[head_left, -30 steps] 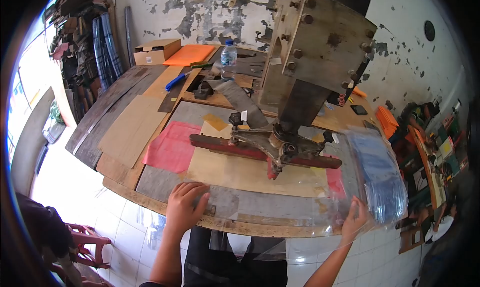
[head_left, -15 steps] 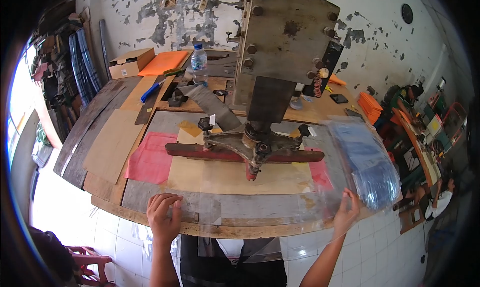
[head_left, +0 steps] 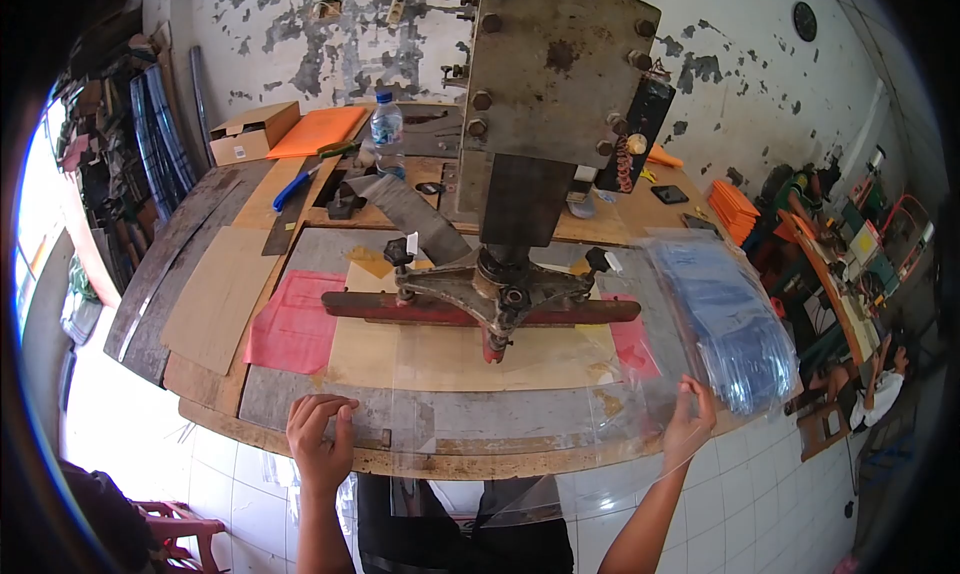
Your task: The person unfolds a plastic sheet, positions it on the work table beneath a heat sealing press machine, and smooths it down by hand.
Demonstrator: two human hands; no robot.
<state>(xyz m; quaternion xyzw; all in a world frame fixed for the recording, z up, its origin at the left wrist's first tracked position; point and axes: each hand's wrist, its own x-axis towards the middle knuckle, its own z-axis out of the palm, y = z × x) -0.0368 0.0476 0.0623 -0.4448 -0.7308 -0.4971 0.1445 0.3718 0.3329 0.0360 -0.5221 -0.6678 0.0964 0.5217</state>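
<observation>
A clear plastic sheet (head_left: 520, 429) lies partly under the press head and droops over the table's front edge toward my lap. My right hand (head_left: 690, 414) pinches its right side between thumb and fingers. At the left front edge, my left hand (head_left: 320, 439) is closed with curled fingers; whatever they may hold cannot be made out. Ahead of both hands, the press's red-edged bar (head_left: 450, 311) sits above a tan board (head_left: 450, 364). Pink sheets (head_left: 292, 324) show at the board's two ends.
A stack of bluish clear plastic sheets (head_left: 725, 319) lies to the right. Brown cardboard (head_left: 220, 299), a blue-handled cutter (head_left: 295, 190), a water bottle (head_left: 387, 134) and a small box (head_left: 252, 134) are at left and back. People sit at the far right.
The whole view has shifted slightly left. Both hands keep almost the same pose, and the clear sheet shows little change.
</observation>
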